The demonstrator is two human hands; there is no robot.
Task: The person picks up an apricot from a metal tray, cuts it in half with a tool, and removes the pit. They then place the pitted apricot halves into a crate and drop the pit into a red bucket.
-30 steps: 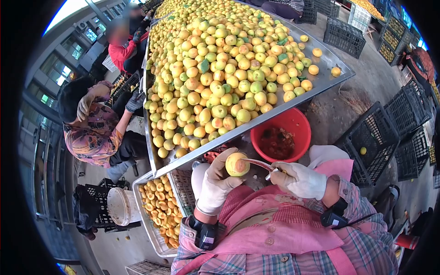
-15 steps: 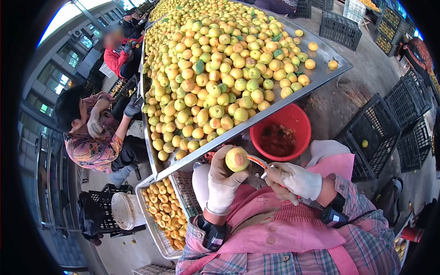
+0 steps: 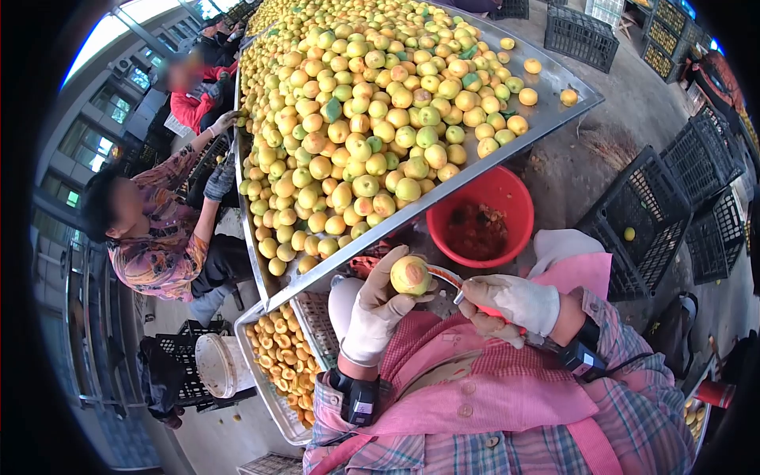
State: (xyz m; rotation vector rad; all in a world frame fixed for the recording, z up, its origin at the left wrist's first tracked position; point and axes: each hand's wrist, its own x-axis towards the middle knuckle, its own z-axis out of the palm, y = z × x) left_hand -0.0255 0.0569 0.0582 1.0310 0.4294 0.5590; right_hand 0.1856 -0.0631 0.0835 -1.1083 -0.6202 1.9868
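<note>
Gloved in white, my left hand [image 3: 374, 309] grips a yellow-green apricot [image 3: 410, 275] with a scored patch on its side, fingers wrapped behind it. My right hand [image 3: 511, 305], also gloved, closes around the red handle of a small knife with a curved blade [image 3: 446, 275]. The blade's tip end is right at the apricot's right side. Just beyond my hands stands a red basin [image 3: 518, 210] with dark reddish scraps in it. A metal table [image 3: 546, 131] heaped with whole apricots [image 3: 348, 142] rises in front.
A white crate [image 3: 265, 396] of halved apricots [image 3: 283, 352] sits low at left, near a white bucket [image 3: 218, 366]. Black crates [image 3: 637, 226] stand at right, one with a single fruit. A co-worker [image 3: 158, 237] sits along the table's left side, and another person in red [image 3: 190, 107] beyond.
My hands keep hold of the apricot and knife, in nearly the same pose. The nearer co-worker's gloved hand has reached out to the table edge. The whole view has shifted slightly.
</note>
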